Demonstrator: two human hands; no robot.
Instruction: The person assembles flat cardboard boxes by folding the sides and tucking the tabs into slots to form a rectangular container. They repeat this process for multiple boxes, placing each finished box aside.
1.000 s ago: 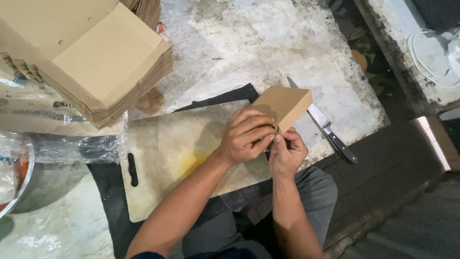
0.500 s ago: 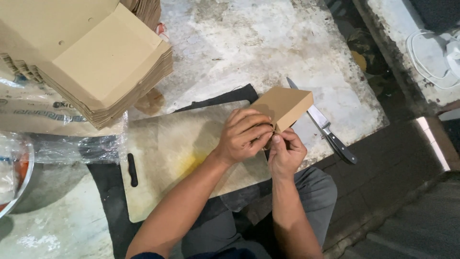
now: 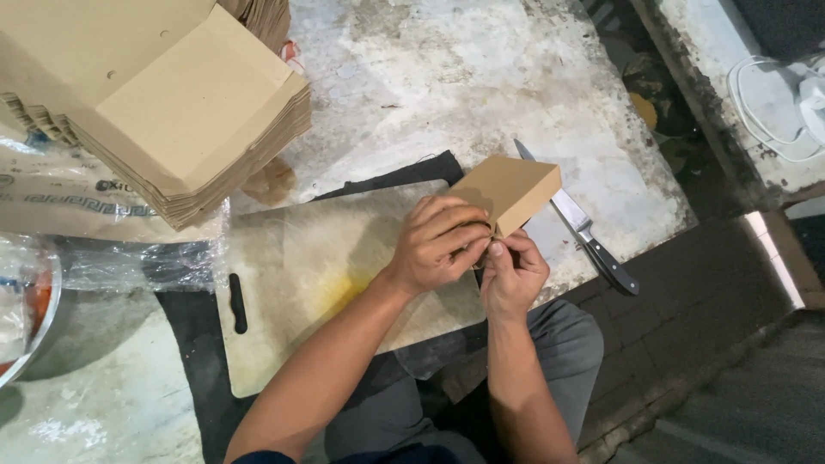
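Both hands' fingers (image 3: 455, 225) pinch one end of a small brown cardboard box (image 3: 509, 191), steadying it above the cutting board (image 3: 326, 266) (knife (image 3: 577, 223) just beyond).

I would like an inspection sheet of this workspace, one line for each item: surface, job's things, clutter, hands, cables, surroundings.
Surface: worn, stained pale tabletop; a pale cutting board lies on a dark cloth.
Job's things: small brown cardboard box, held above the board's far corner.
Clutter: stack of flat brown cardboard blanks; knife with black handle beside the box; clear plastic wrap; metal bowl at the left edge.
Hands: left hand and right hand both grip the box's near end, fingers pinching it.
Cables: white cable, coiled on the far ledge.
Surroundings: dark paved floor; the person's grey trousers.
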